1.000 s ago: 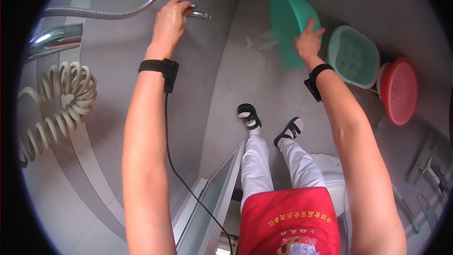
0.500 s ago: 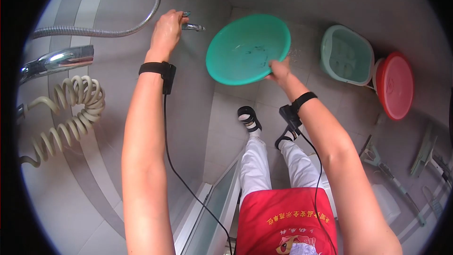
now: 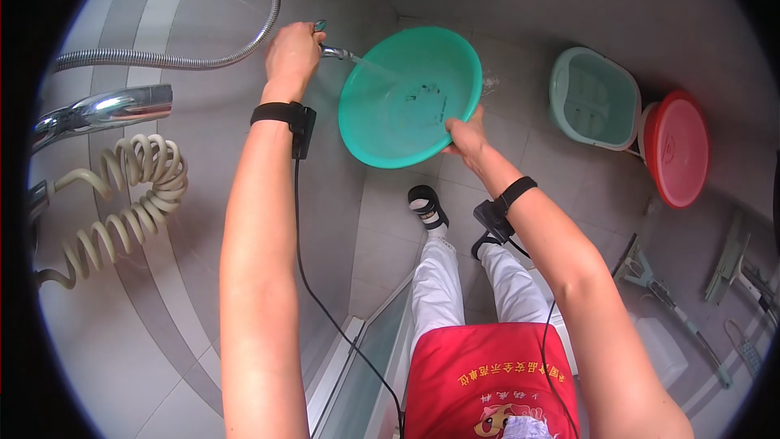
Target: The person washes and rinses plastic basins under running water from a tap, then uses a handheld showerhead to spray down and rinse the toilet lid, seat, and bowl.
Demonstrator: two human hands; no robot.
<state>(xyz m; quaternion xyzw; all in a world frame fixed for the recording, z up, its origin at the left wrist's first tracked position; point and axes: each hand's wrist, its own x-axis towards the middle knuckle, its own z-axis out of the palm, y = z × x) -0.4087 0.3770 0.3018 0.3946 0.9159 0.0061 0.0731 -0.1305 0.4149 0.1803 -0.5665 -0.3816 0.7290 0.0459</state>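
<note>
My left hand point(image 3: 294, 53) is closed around the handle of a wall faucet point(image 3: 335, 53), with a small part of the metal showing beyond the fingers. A thin stream of water runs from its spout into a green basin point(image 3: 406, 134). Dark printed marks show on the inside of the basin, which is tilted. My right hand point(image 3: 468, 132) grips the basin by its lower right rim, thumb inside and fingers behind it.
A pale green tub point(image 3: 597, 102) and a red basin point(image 3: 682, 149) stand at the right. Squeegee-like tools point(image 3: 670, 301) lie lower right. A metal hose point(image 3: 162, 58), chrome pipe point(image 3: 122, 106) and coiled beige hose point(image 3: 150, 187) are at the left.
The green basin and my right hand have moved left and slightly down, bringing the basin close to the spout. A stream of water now shows from the faucet.
</note>
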